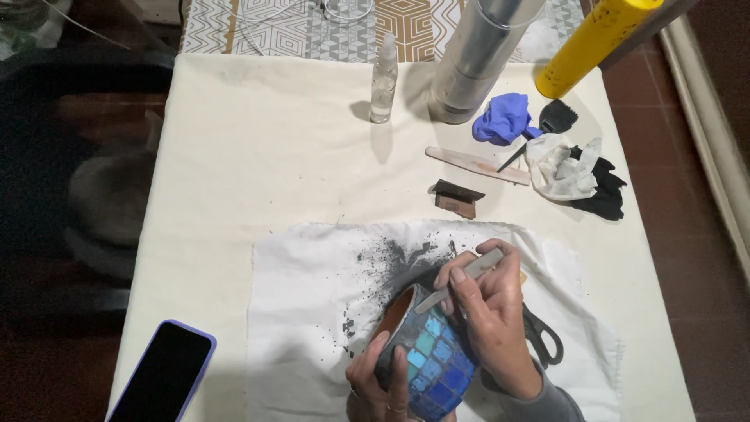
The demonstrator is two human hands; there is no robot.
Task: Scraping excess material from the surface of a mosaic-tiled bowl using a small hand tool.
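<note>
At six o'clock on the cloth-covered table (234, 156), a mosaic pot (428, 361) lies tilted on its side, its terracotta mouth turned toward eleven o'clock; blue and turquoise tiles cover its outer wall. Left hand (380, 383), at the pot's seven o'clock, cups it from below, fingers curled and pressed against the tiles, a ring showing on one. Right hand (488, 305), at the pot's two o'clock, pinches a flat grey tool (459, 281) between thumb and forefinger, the remaining fingers folded beneath; the tool's tip touches the pot's rim. White rag (312, 312) lies under the pot, sprinkled with dark crumbs of grout (387, 262) toward its twelve o'clock edge; black scissors (543, 340) rest partly hidden behind the right wrist. Step in hand, by judgement: scraping surplus dark grout from the rim and tile joints, the fallen crumbs suggesting the work is well under way; the next stroke appears to call for a shallow tool angle, light pressure so no tile lifts, and a small turn of the pot by the supporting hand. Farther off: small spray bottle (383, 78) at twelve o'clock; grey cylinder (480, 59) and yellow tube (594, 39) at one o'clock; blue glove (504, 119), crumpled white cloth (558, 168) and wooden spatula (476, 165) at two o'clock; dark phone (164, 375) at eight o'clock.
</note>
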